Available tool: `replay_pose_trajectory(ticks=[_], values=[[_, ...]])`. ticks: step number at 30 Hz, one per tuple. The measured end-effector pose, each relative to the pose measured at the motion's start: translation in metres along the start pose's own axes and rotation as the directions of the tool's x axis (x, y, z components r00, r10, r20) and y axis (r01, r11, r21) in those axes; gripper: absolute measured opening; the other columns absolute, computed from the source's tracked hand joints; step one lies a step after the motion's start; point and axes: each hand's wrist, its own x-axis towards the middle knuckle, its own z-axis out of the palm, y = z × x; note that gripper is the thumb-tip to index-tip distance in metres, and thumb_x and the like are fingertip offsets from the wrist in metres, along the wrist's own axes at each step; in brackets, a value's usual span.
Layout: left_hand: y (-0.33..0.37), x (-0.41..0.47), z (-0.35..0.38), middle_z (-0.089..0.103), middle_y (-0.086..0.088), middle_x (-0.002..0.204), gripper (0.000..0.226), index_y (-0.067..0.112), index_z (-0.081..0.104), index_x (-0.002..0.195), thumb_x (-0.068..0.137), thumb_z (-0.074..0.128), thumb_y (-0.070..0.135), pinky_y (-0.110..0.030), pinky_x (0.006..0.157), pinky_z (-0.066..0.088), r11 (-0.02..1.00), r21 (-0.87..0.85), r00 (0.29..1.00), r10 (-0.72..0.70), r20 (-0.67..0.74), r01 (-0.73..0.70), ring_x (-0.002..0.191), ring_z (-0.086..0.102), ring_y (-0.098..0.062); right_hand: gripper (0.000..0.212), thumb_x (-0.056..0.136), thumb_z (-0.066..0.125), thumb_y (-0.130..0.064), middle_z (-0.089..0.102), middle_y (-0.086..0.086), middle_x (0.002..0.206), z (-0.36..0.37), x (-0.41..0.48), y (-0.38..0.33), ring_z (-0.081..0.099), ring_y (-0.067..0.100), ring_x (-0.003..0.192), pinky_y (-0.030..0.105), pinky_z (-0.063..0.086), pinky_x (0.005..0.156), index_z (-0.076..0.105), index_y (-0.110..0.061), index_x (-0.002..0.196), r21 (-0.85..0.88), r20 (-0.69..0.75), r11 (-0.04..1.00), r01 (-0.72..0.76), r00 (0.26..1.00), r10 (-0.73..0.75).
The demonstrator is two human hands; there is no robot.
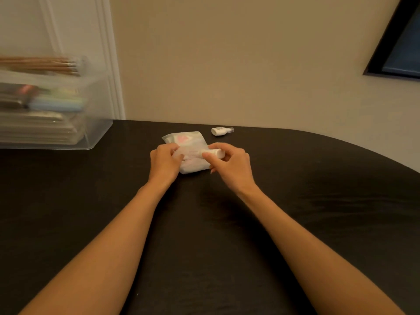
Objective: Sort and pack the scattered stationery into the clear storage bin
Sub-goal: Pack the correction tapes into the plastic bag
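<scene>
A frosted plastic pouch (186, 142) with something pink inside lies on the black table (295, 201) in the middle. My left hand (164, 161) pinches the pouch's left edge. My right hand (229, 164) grips a small white tube-shaped item (214, 153) over the pouch's right side. A second small white bottle with a clear cap (221, 130) lies on the table just behind, apart from both hands. The clear storage bin (97, 133) stands at the far left, with packs, a blue case and other stationery inside.
A bundle of wooden pencils (45, 64) lies across the top of the bin. A beige wall runs behind the table. A dark window frame (397, 53) shows at the upper right. The table's far edge curves away on the right.
</scene>
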Motion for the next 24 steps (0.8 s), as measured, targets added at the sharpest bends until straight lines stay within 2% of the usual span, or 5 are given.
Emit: replay_pose_trajectory(ticks=[4, 10, 16, 21, 24], values=[[-0.002, -0.004, -0.007, 0.047, -0.01, 0.064, 0.021, -0.004, 0.06, 0.071, 0.087, 0.051, 0.006, -0.023, 0.049, 0.028, 1.0, -0.009, 0.999, -0.007, 0.045, 0.008, 0.057, 0.04, -0.014, 0.044, 0.089, 0.06, -0.03, 0.045, -0.001, 0.112, 0.013, -0.008, -0.003, 0.059, 0.01, 0.073, 0.023, 0.055, 0.072, 0.053, -0.009, 0.128, -0.15, 0.057, 0.986, 0.072, 0.996, -0.064], [-0.005, -0.002, -0.011, 0.053, -0.011, 0.067, 0.03, -0.001, 0.061, 0.067, 0.09, 0.051, 0.016, -0.022, 0.052, 0.035, 0.997, -0.04, 0.997, -0.07, 0.026, 0.071, 0.059, 0.047, -0.015, 0.034, 0.09, 0.059, -0.028, 0.043, 0.003, 0.109, 0.027, -0.014, -0.016, 0.058, 0.012, 0.067, 0.017, 0.051, 0.05, 0.06, -0.005, 0.115, -0.021, 0.053, 0.999, 0.049, 0.997, -0.048], [-0.001, -0.005, -0.01, 0.05, -0.003, 0.057, 0.038, 0.013, 0.053, 0.052, 0.089, 0.052, 0.016, -0.023, 0.049, 0.032, 0.999, -0.017, 0.999, 0.036, 0.032, -0.035, 0.055, 0.046, -0.013, 0.032, 0.09, 0.06, -0.021, 0.047, 0.004, 0.12, 0.034, -0.012, -0.008, 0.051, 0.014, 0.107, 0.028, 0.049, 0.09, 0.061, -0.006, 0.119, -0.092, -0.075, 0.988, 0.12, 0.989, -0.127], [0.0, -0.01, -0.01, 0.049, 0.002, 0.058, 0.038, 0.02, 0.051, 0.053, 0.09, 0.051, 0.016, -0.022, 0.05, 0.029, 0.992, -0.005, 0.989, 0.126, 0.082, -0.126, 0.058, 0.044, -0.012, 0.024, 0.097, 0.046, -0.019, 0.043, 0.006, 0.126, 0.04, -0.005, -0.005, 0.053, 0.021, 0.105, 0.034, 0.052, 0.083, 0.057, -0.005, 0.114, -0.203, 0.061, 0.977, 0.059, 0.997, -0.048], [-0.001, -0.01, -0.011, 0.057, -0.002, 0.068, 0.026, 0.012, 0.064, 0.069, 0.092, 0.052, 0.018, -0.021, 0.053, 0.035, 0.994, -0.023, 0.987, 0.112, 0.119, -0.11, 0.067, 0.051, -0.015, 0.029, 0.099, 0.041, -0.022, 0.045, 0.004, 0.13, 0.034, 0.002, 0.005, 0.044, 0.016, 0.114, 0.027, 0.039, 0.089, 0.056, -0.01, 0.121, -0.339, 0.17, 0.933, 0.12, 0.983, -0.065]])
